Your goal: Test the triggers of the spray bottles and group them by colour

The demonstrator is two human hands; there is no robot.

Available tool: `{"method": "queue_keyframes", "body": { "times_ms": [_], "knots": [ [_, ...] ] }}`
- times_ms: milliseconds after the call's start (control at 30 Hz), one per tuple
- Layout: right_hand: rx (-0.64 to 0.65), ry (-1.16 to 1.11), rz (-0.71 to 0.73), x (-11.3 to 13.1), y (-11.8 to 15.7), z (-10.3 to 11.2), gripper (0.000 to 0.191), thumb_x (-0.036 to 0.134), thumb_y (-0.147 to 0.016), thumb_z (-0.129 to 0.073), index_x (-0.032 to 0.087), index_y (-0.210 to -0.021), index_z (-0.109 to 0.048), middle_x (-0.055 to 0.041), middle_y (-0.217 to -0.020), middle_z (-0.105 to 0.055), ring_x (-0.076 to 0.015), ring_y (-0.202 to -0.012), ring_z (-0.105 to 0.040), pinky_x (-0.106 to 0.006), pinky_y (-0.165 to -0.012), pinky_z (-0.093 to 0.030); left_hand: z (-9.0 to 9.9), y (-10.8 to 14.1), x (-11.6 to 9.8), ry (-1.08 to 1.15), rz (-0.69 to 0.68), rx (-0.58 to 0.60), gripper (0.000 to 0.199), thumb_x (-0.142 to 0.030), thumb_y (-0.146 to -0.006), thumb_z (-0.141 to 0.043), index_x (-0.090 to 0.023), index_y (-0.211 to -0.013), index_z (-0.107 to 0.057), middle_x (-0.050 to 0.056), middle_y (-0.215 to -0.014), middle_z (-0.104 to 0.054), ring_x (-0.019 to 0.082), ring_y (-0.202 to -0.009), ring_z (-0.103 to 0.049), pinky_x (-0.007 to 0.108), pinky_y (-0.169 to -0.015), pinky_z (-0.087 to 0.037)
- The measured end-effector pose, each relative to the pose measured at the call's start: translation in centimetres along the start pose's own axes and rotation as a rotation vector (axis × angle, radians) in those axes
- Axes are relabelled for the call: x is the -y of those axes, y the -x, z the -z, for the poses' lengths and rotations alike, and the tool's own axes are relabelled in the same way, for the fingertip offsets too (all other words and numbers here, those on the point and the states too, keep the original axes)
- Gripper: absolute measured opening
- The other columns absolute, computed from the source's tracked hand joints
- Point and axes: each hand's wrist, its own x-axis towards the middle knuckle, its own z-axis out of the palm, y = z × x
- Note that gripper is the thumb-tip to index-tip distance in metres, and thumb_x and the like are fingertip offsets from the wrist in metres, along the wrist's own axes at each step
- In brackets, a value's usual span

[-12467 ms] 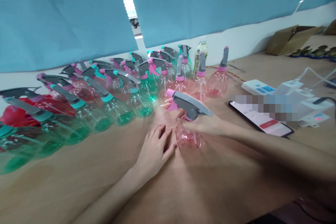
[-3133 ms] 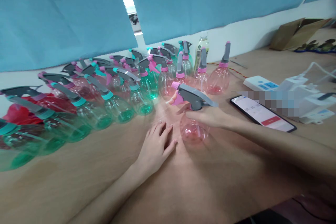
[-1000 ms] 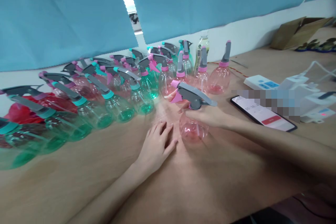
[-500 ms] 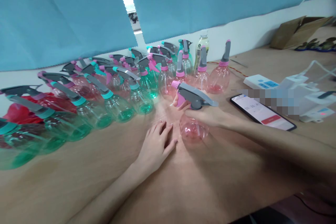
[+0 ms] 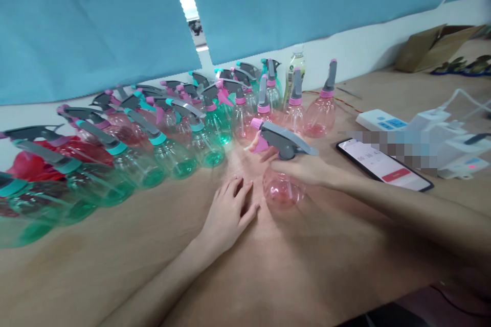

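Note:
My right hand [image 5: 297, 167] is closed around the neck of a pink spray bottle [image 5: 284, 191] with a grey head and a pink trigger and nozzle. The bottle stands upright on the brown table [image 5: 245, 276], nozzle pointing left, and a finger reaches out by the trigger. To the left of it, my left hand [image 5: 232, 209] lies palm down with fingers spread, touching only the tabletop. Just beyond the hands stand more pink spray bottles [image 5: 294, 115] and a green spray bottle [image 5: 207, 145].
Rows of green and pink spray bottles [image 5: 143, 163] fill the left and back, with a red plastic bag [image 5: 28, 161] among them. A labelled drink bottle [image 5: 295, 69] stands behind. On the right are a phone [image 5: 383, 163], a power strip [image 5: 378, 120] with plugs, and a cardboard box [image 5: 429, 51].
The fingers of my right hand at the trigger have shifted slightly, and the trigger sits a little differently. My left hand and the other bottles stay where they were.

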Motion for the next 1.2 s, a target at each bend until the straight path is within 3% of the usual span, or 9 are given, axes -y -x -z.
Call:
{"method": "queue_keyframes", "body": {
  "times_ms": [133, 333, 567, 667, 933, 1067, 1200],
  "knots": [
    [0.004, -0.018, -0.007, -0.2, 0.0, -0.1, 0.063, 0.014, -0.067, -0.051, 0.034, -0.127, -0.056, 0.0022, -0.099, -0.072, -0.0205, -0.078, -0.068, -0.037, -0.069, -0.056, 0.0, 0.0, 0.0, 0.009, -0.002, -0.004, 0.042, -0.037, -0.094, -0.052, -0.013, -0.129, -0.054, 0.018, -0.136, -0.051, 0.033, -0.129, -0.044, 0.049, -0.104, -0.039],
    [-0.015, -0.018, -0.035, 0.0, 0.1, -0.2, 0.040, 0.013, -0.067, -0.053, 0.030, -0.100, -0.070, 0.0007, -0.082, -0.072, -0.0235, -0.086, -0.069, -0.038, -0.077, -0.056, -0.1, 0.0, 0.1, 0.006, -0.004, -0.012, 0.042, -0.038, -0.095, -0.051, -0.016, -0.130, -0.052, 0.017, -0.136, -0.051, 0.032, -0.129, -0.044, 0.050, -0.103, -0.039],
    [0.021, -0.109, 0.034, -0.3, 0.2, -0.2, 0.050, 0.011, -0.070, -0.051, 0.030, -0.115, -0.063, 0.0006, -0.118, -0.068, -0.0209, -0.089, -0.069, -0.035, -0.074, -0.057, -0.1, 0.1, 0.1, 0.019, -0.008, -0.024, 0.041, -0.039, -0.095, -0.049, -0.018, -0.130, -0.052, 0.016, -0.136, -0.051, 0.033, -0.129, -0.044, 0.052, -0.102, -0.039],
    [0.044, -0.160, 0.082, -0.6, 0.1, -0.2, 0.046, 0.010, -0.070, -0.052, 0.027, -0.112, -0.063, -0.0003, -0.124, -0.066, -0.0206, -0.102, -0.067, -0.034, -0.082, -0.056, -0.1, 0.1, 0.0, 0.017, -0.002, -0.015, 0.041, -0.038, -0.095, -0.050, -0.016, -0.130, -0.052, 0.017, -0.136, -0.051, 0.033, -0.130, -0.043, 0.052, -0.103, -0.038],
    [0.067, -0.150, 0.021, -0.6, 0.1, -0.3, 0.051, 0.006, -0.069, -0.048, 0.027, -0.113, -0.064, 0.0013, -0.096, -0.074, -0.0207, -0.107, -0.066, -0.036, -0.089, -0.055, -0.1, 0.0, 0.0, 0.013, -0.002, -0.018, 0.040, -0.038, -0.095, -0.051, -0.017, -0.129, -0.054, 0.016, -0.134, -0.052, 0.032, -0.129, -0.044, 0.049, -0.103, -0.039],
    [0.016, -0.111, 0.010, -0.7, 0.2, -0.3, 0.031, 0.022, -0.076, -0.062, 0.029, -0.106, -0.066, 0.0007, -0.089, -0.073, -0.0207, -0.097, -0.068, -0.034, -0.080, -0.057, -0.3, 0.0, 0.0, -0.003, -0.009, -0.030, 0.040, -0.037, -0.095, -0.051, -0.017, -0.129, -0.054, 0.015, -0.134, -0.052, 0.032, -0.128, -0.045, 0.049, -0.103, -0.039],
    [-0.071, 0.013, 0.004, -1.2, 0.4, -0.6, 0.036, 0.044, -0.069, -0.075, 0.027, -0.100, -0.067, -0.0004, -0.093, -0.071, -0.0211, -0.089, -0.066, -0.037, -0.078, -0.056, -0.3, 0.0, -0.1, -0.006, -0.014, -0.036, 0.039, -0.037, -0.094, -0.052, -0.017, -0.128, -0.054, 0.015, -0.134, -0.052, 0.033, -0.127, -0.045, 0.049, -0.102, -0.040]
  ]
}}
